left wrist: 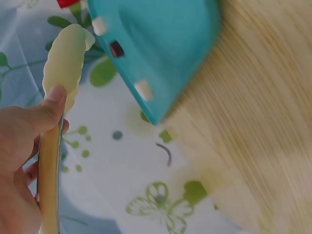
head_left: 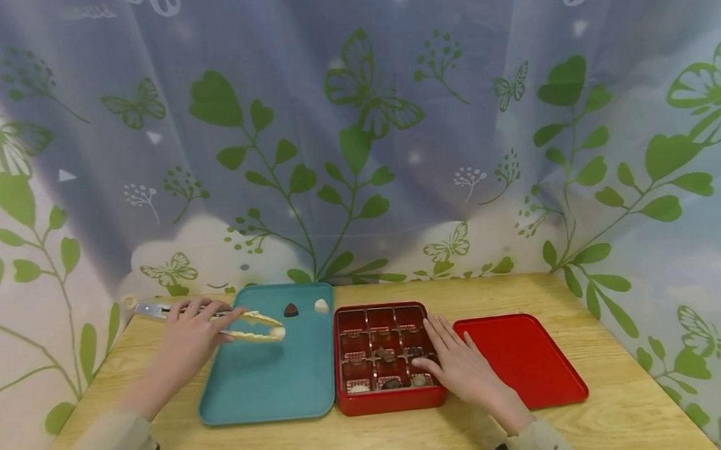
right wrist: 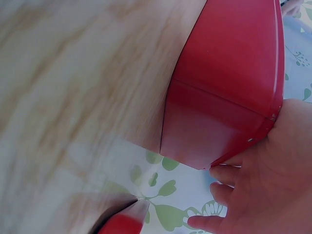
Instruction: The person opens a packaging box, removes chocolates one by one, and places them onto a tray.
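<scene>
My left hand [head_left: 195,331] grips a pair of tongs [head_left: 147,309] with pale yellow tips, above the teal tray [head_left: 272,391]. A whitish piece [head_left: 278,333] shows at the tips, seemingly pinched there. On the tray's far part lie a dark chocolate [head_left: 290,310] and a white chocolate [head_left: 321,305]; the left wrist view shows another white piece [left wrist: 144,90] near the corner. My right hand [head_left: 461,364] rests with extended fingers on the right rim of a red box [head_left: 392,403], divided into compartments. Several chocolates, including a dark one [head_left: 391,384], sit in its nearer and middle rows.
A flat red lid [head_left: 521,360] lies on the wooden table [head_left: 288,449] to the right of the box. The tray stands close against the box's left side. Behind the table hangs a curtain [head_left: 357,183] printed with leaves and butterflies.
</scene>
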`<state>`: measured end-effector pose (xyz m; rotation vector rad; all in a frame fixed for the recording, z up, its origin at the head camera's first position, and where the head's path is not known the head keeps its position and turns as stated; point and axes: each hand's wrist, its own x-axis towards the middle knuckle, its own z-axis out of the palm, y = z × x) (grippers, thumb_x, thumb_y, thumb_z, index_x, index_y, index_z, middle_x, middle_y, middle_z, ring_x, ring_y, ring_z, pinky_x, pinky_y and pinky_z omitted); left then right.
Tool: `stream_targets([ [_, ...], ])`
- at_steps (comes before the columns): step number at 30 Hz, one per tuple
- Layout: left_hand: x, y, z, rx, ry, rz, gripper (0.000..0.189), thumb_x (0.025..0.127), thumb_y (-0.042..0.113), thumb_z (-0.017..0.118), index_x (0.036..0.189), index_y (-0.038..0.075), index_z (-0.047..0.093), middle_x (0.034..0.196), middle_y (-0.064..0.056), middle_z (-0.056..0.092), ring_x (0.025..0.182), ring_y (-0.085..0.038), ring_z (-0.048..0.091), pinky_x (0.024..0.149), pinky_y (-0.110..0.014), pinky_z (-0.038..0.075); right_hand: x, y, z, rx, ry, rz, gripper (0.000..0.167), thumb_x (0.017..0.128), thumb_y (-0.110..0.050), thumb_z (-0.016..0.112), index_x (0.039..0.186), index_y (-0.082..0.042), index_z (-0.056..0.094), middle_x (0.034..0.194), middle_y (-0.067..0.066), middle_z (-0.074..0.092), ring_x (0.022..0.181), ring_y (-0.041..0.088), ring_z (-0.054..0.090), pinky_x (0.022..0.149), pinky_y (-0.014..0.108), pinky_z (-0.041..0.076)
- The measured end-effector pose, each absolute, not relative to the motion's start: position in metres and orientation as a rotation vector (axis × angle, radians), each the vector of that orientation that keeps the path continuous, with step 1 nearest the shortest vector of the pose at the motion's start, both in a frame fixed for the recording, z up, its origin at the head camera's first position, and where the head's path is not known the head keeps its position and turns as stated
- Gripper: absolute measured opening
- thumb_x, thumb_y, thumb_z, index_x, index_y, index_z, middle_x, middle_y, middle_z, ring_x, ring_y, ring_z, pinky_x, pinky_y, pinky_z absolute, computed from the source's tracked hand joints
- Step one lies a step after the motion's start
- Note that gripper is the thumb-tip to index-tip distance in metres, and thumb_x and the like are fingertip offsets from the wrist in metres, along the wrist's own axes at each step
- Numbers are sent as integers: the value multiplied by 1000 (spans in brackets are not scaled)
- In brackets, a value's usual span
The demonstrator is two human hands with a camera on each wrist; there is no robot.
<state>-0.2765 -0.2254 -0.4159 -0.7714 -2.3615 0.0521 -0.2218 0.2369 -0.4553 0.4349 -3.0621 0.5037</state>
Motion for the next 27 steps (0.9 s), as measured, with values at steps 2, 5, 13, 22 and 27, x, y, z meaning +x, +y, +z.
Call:
stream_targets([
  [2, -277, -234, -417, -747, -2366, 81, 51, 74, 24, 86, 123, 22, 74, 108, -4, 69, 104, -31, 59, 89, -56, 44, -222, 237, -456, 438, -3061, 506, 88, 101, -59, 48, 162, -4, 18, 169, 13, 11, 155, 35, 10, 120, 66, 13],
  [5, -277, -245, -418, -715, -2395, 128, 52, 73, 24, 88, 123, 20, 74, 107, -5, 68, 103, -32, 59, 89, -56, 44, -222, 237, -456, 437, -3060, 511, 87, 101, -59, 49, 162, -4, 18, 169, 14, 11, 155, 35, 10, 120, 66, 13],
  [13, -270, -254, -413, -683, -2528, 248, 44, 81, 22, 80, 125, 17, 74, 108, -6, 67, 101, -31, 55, 88, -53, 44, -222, 238, -454, 439, -3063, 513, 87, 101, -58, 49, 162, -4, 18, 169, 14, 11, 155, 35, 11, 120, 66, 13],
  [22, -272, -254, -418, -660, -2608, 273, 45, 85, 20, 77, 130, 18, 71, 112, -8, 67, 104, -33, 55, 92, -56, 44, -222, 237, -454, 441, -3061, 513, 87, 101, -55, 51, 162, -3, 18, 168, 15, 11, 155, 37, 12, 120, 66, 13],
  [27, -271, -253, -422, -654, -2580, 223, 51, 82, 24, 81, 131, 16, 70, 114, -9, 67, 105, -34, 55, 88, -57, 43, -222, 238, -455, 447, -3058, 496, 86, 101, -55, 51, 162, -3, 18, 168, 15, 12, 155, 37, 13, 120, 66, 14],
])
